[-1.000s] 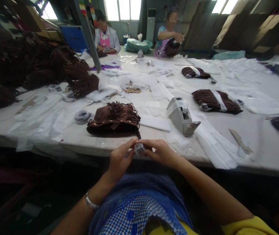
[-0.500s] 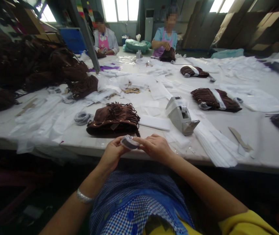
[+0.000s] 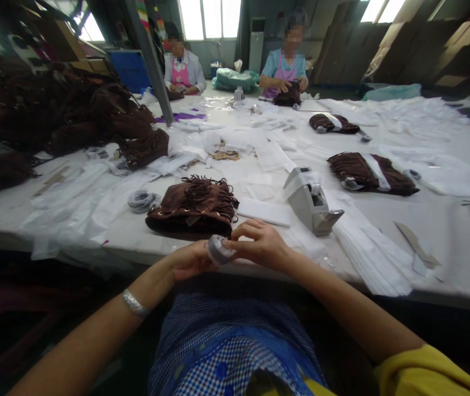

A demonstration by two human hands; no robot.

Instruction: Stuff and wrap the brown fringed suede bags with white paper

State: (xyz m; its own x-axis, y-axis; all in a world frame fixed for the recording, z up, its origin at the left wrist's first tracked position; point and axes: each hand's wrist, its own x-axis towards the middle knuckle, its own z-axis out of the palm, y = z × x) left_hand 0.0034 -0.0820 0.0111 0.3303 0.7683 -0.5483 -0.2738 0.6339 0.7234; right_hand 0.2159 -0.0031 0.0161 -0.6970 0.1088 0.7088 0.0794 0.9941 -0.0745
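Note:
A small grey roll (image 3: 220, 251) with a whitish wrap is held between my two hands at the table's front edge. My left hand (image 3: 193, 259) grips it from the left side. The fingertips of my right hand (image 3: 259, 242) pinch its right side. Just beyond them lies a brown fringed bag (image 3: 193, 206), its dark opening facing me. A grey coil (image 3: 143, 201) rests left of the bag. To the right stands a grey tape dispenser (image 3: 311, 201), beside a flat white pad (image 3: 263, 211).
Brown bags (image 3: 61, 110) are heaped at the left near a metal post (image 3: 152, 66). Two wrapped brown bags (image 3: 372, 171) lie at the right. White sheets (image 3: 366, 247) spread over the table (image 3: 461, 242). Two people (image 3: 285, 69) sit across it.
The grey roll has been turned and sits slightly lower. My left hand has tilted, its wrist lower and farther left. The whole view has shifted a little.

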